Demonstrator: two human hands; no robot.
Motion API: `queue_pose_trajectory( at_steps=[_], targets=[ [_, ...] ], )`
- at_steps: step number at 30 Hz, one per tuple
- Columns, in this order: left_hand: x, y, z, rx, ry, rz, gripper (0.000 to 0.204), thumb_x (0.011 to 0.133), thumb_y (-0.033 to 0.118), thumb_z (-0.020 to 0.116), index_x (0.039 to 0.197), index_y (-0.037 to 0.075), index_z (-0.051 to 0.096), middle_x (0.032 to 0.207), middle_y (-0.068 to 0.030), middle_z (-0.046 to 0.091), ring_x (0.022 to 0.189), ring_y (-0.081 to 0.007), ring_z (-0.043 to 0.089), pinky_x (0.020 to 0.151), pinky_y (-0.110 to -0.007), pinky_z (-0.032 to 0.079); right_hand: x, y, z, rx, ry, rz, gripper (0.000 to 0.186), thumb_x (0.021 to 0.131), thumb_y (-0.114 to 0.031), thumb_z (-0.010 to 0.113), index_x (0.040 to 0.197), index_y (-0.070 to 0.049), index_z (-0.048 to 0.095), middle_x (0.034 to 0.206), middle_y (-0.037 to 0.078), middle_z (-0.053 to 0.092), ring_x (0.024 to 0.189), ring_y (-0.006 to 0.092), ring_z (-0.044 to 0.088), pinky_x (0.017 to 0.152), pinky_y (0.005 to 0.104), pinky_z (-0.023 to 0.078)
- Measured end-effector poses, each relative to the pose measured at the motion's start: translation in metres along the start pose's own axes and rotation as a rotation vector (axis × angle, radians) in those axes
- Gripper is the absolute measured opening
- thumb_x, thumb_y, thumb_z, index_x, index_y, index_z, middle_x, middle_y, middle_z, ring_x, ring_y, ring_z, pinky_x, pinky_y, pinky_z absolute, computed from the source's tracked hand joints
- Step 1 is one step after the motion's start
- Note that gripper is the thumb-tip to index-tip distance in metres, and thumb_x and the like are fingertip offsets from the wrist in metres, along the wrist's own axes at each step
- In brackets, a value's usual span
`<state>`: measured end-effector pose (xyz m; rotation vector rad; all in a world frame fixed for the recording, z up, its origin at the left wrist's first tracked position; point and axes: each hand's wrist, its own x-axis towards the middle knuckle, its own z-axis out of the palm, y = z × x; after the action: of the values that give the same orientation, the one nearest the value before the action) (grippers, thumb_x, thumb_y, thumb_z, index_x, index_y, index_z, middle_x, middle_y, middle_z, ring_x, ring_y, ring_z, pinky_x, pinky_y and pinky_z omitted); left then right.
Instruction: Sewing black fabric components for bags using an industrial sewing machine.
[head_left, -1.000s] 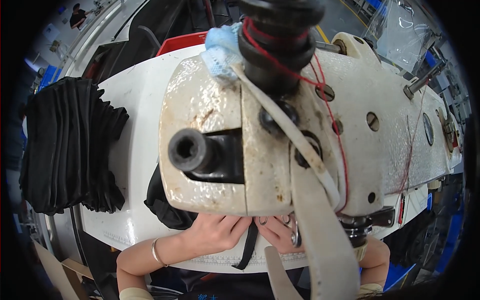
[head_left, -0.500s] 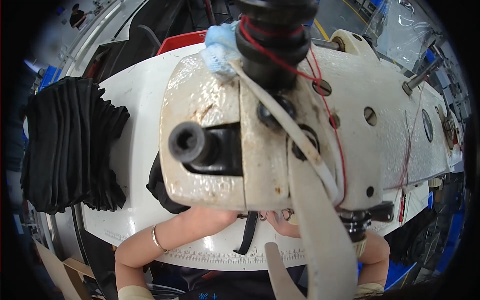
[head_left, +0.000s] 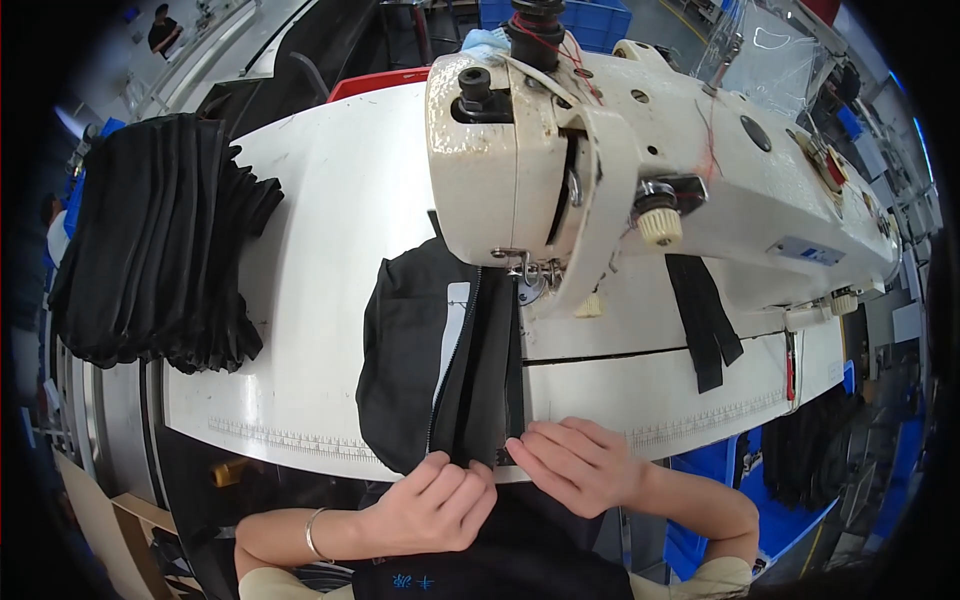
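A black fabric pouch (head_left: 405, 330) with an open zipper (head_left: 452, 365) and a pale label (head_left: 453, 315) lies on the sewing machine's table. Its far end reaches under the presser foot (head_left: 530, 275). My left hand (head_left: 440, 502) is closed on the pouch's near end, beside the zipper, with the fingertips pressed together. Just to its right, my right hand (head_left: 578, 465) pinches at the near corner, where a narrow black strip (head_left: 514, 390) runs along the pouch's right edge. The exact fold between the right fingertips is hidden.
The white sewing machine (head_left: 480, 170) stands over the far middle of the table. A thick stack of black fabric pieces (head_left: 150, 240) sits at the left. Black straps (head_left: 700, 320) lie on the right. Blue bins (head_left: 790, 520) with black pieces stand below right.
My view has drawn back from the machine head, so the pouch now shows. My hands, partly hidden behind the machine before, are now nearer me at the pouch's near end.
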<state>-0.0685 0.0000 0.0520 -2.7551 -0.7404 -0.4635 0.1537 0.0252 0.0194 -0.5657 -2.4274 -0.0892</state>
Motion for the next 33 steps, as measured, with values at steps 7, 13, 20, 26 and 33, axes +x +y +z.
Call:
queue_pose_trajectory(
  at_steps=[7,13,20,26,33],
  targets=[
    [-0.011,0.012,0.024,-0.134,0.342,-0.190,0.026,0.058,-0.001,0.065,0.084,0.001,0.066,0.079,-0.0055,0.052,0.069,-0.0189,0.050,0.065,-0.034,0.047,0.002,-0.003,-0.002,0.010,0.085,0.037,0.023,0.078,-0.009,0.060,0.097,0.002,0.065,0.098,0.010,0.062,0.092,0.0214,0.063,0.070,0.0295,0.049],
    [0.001,-0.025,0.003,-0.778,0.225,-0.617,0.031,0.065,-0.013,0.053,0.090,0.000,0.065,0.095,-0.0138,0.060,0.077,-0.0233,0.058,0.070,-0.032,0.049,-0.003,-0.004,0.000,0.051,0.022,0.029,0.022,0.074,-0.009,0.062,0.094,0.002,0.065,0.098,0.010,0.061,0.096,0.0229,0.061,0.073,0.0300,0.049],
    [0.007,-0.060,-0.026,-0.375,0.072,-0.287,0.029,0.067,-0.005,0.057,0.094,-0.001,0.067,0.096,-0.0112,0.061,0.073,-0.0181,0.055,0.064,-0.028,0.045,-0.015,-0.009,0.001,0.057,-0.176,0.052,0.023,0.071,-0.008,0.061,0.091,0.003,0.064,0.099,0.013,0.060,0.103,0.0268,0.057,0.079,0.0331,0.048],
    [0.002,-0.006,0.025,-0.148,0.032,-0.027,0.020,0.073,0.007,0.059,0.089,-0.003,0.066,0.103,-0.0168,0.065,0.076,-0.0186,0.058,0.063,-0.025,0.046,-0.016,-0.011,0.004,0.068,-0.142,0.073,0.024,0.072,-0.011,0.060,0.091,0.004,0.064,0.100,0.013,0.060,0.103,0.0281,0.058,0.081,0.0343,0.048],
    [0.005,-0.003,0.034,-0.196,0.038,-0.014,0.023,0.075,0.008,0.058,0.091,-0.008,0.063,0.102,-0.0208,0.063,0.072,-0.0187,0.055,0.064,-0.026,0.047,-0.014,-0.008,0.001,0.060,-0.141,0.083,0.016,0.073,-0.007,0.062,0.087,0.000,0.065,0.099,0.010,0.062,0.100,0.0239,0.063,0.080,0.0306,0.049]
  ],
)
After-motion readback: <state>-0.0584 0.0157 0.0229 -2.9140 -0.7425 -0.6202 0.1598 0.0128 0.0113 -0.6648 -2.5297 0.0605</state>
